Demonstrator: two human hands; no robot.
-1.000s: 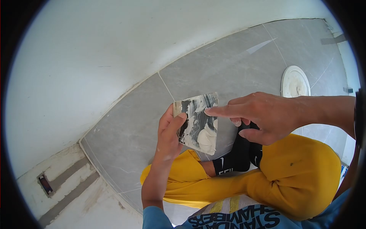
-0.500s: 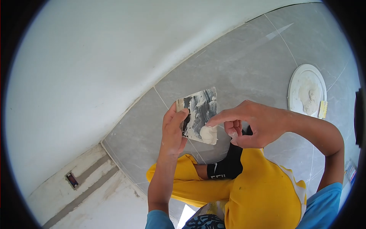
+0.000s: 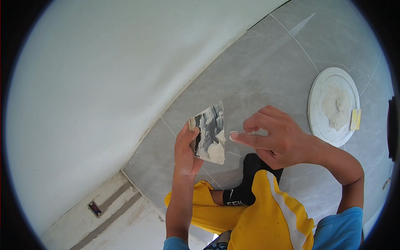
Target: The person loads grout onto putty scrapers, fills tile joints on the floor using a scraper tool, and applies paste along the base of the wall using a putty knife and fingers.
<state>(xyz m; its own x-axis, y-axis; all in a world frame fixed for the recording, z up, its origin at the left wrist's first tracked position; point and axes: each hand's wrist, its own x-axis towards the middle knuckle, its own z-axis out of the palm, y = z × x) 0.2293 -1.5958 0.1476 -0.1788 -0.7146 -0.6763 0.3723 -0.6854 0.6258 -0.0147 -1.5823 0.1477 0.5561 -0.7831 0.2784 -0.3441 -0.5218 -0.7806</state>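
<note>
My left hand (image 3: pixel 185 149) grips a flat scraper blade (image 3: pixel 208 132) by its left edge, thumb on top and fingers beneath. White putty (image 3: pixel 216 152) is smeared over the dark blade, with a thick lump at its lower right corner. Just right of the blade, apart from it, is my right hand (image 3: pixel 278 137). One of its fingers points toward the blade with a small dab of putty on the tip. Another finger bends above it with a gap between them, and the rest are curled and partly hidden.
A round white lid (image 3: pixel 314 104) with putty on it lies on the grey tiled floor (image 3: pixel 266 79) to the right, a yellow-edged piece (image 3: pixel 355 119) at its rim. The white wall (image 3: pixel 104 83) rises on the left. A recessed wall box (image 3: pixel 95 209) shows at lower left.
My right hand has drawn back from the putty lump, leaving a gap, and now carries a dab on a fingertip. The blade has shifted slightly left and turned. The view has shifted a little.
</note>
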